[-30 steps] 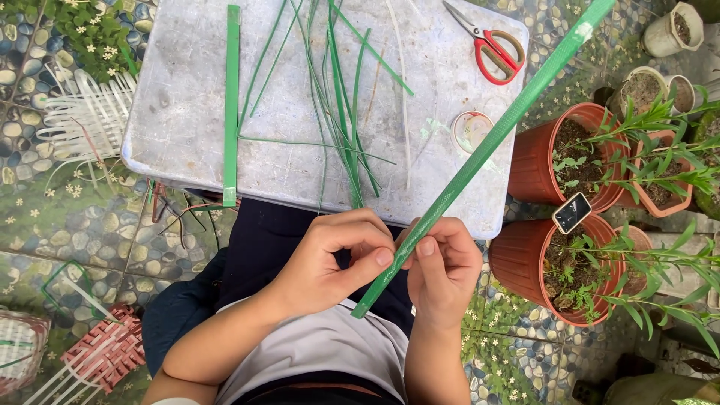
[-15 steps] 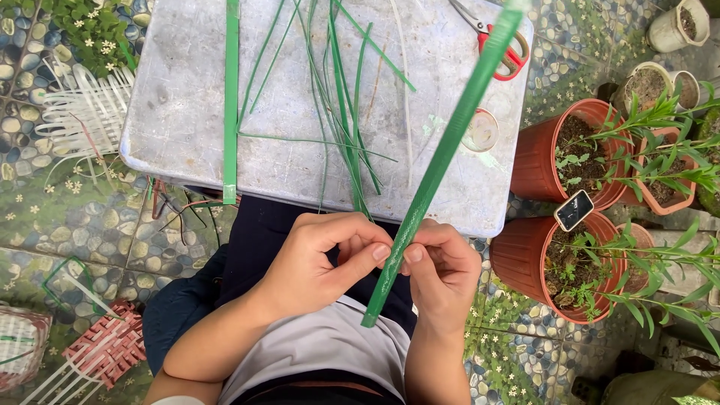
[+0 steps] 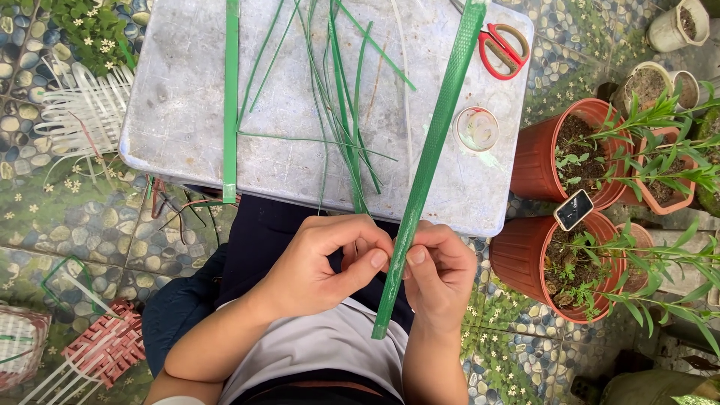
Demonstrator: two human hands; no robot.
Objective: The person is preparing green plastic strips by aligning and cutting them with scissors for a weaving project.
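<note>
A long green plastic strap [image 3: 435, 142] runs from my lap up over the grey table [image 3: 172, 112]. My left hand [image 3: 322, 262] and my right hand [image 3: 439, 274] pinch the strap together near its lower end, thumbs almost touching. Several thin green strips [image 3: 341, 97] lie fanned out on the table in front of my hands. Another wide green strap [image 3: 230, 97] lies along the table's left side and hangs over its near edge.
Red-handled scissors [image 3: 502, 49] and a clear tape roll [image 3: 476, 129] lie on the table's right part. Terracotta pots with plants [image 3: 570, 150] stand at the right, one with a phone [image 3: 574, 209] on its rim. Woven strap pieces [image 3: 105, 349] lie on the tiled floor at left.
The strap's far end has swung left, from pointing up right to standing nearly upright over the table. Both hands stay pinched on its lower end.
</note>
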